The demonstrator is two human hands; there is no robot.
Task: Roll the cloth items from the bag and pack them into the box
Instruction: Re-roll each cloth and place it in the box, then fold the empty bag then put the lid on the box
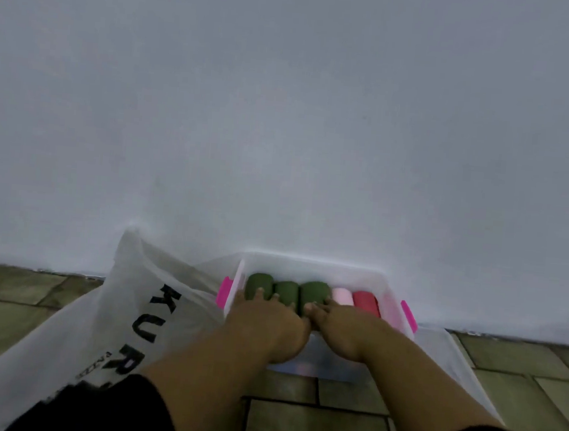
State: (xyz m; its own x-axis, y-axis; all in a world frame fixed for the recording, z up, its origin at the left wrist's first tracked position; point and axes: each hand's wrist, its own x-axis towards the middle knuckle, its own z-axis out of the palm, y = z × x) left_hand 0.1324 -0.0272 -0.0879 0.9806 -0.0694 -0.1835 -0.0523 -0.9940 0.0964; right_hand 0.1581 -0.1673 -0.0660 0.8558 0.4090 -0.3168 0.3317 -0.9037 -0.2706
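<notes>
A: So, the fingers — how do they stand?

B: Both hands lie palm down in the box. The left hand has its fingers spread, tips resting on the green rolls. The right hand has fingers loosely spread too, tips touching the third green roll and the pale pink roll. Neither hand pinches anything that I can see.

A: And the arms?

B: Both forearms reach forward and converge, bare from black sleeves; the thumbs nearly meet in the middle.

A: Where is the cloth?

B: Five rolls in a row along the box's far side: three green, one pale pink, one red. The box is clear plastic with pink latches, on a tiled floor against a white wall. The white bag lies just left of it, touching its side. Whether it holds more cloth, I cannot tell.
</notes>
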